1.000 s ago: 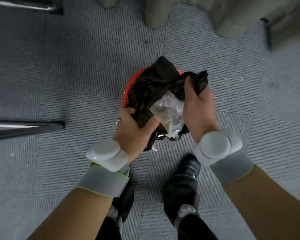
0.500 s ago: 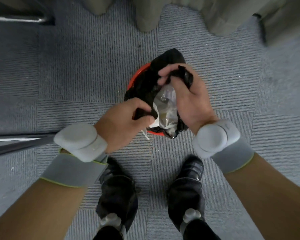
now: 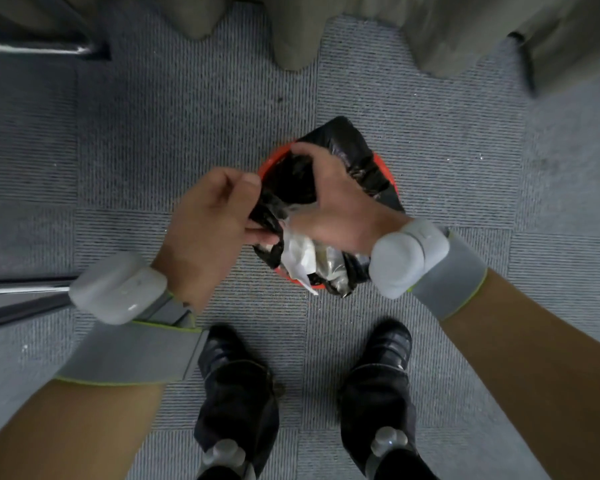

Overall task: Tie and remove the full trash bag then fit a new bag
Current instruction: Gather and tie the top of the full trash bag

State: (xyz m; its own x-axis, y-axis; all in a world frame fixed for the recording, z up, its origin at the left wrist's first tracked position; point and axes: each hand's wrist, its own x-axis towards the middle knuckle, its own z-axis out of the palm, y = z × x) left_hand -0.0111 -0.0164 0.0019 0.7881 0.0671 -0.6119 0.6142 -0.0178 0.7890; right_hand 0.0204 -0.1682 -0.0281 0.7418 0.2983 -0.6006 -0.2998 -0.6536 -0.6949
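Note:
A black trash bag [image 3: 347, 147] sits in a small orange bin [image 3: 388, 176] on the grey carpet, straight below me. Clear and white plastic waste [image 3: 305, 254] shows through the bag's open near side. My left hand [image 3: 212, 216] pinches a gathered black flap of the bag at its left edge. My right hand [image 3: 336, 199] reaches across the top and grips another bunched flap of the same bag. The two hands nearly touch over the bin. Most of the bin's rim is hidden by the bag and my hands.
My two black shoes [image 3: 236, 372] stand just in front of the bin. Beige curtain folds [image 3: 430, 36] hang along the far side. Metal furniture legs [image 3: 21, 292] run in from the left, with another bar [image 3: 32, 50] at the top left.
Both hands have drawn the bag's flaps together over the middle. The left hand rose from the bag's near edge to its left side; the right hand crossed leftward over the top.

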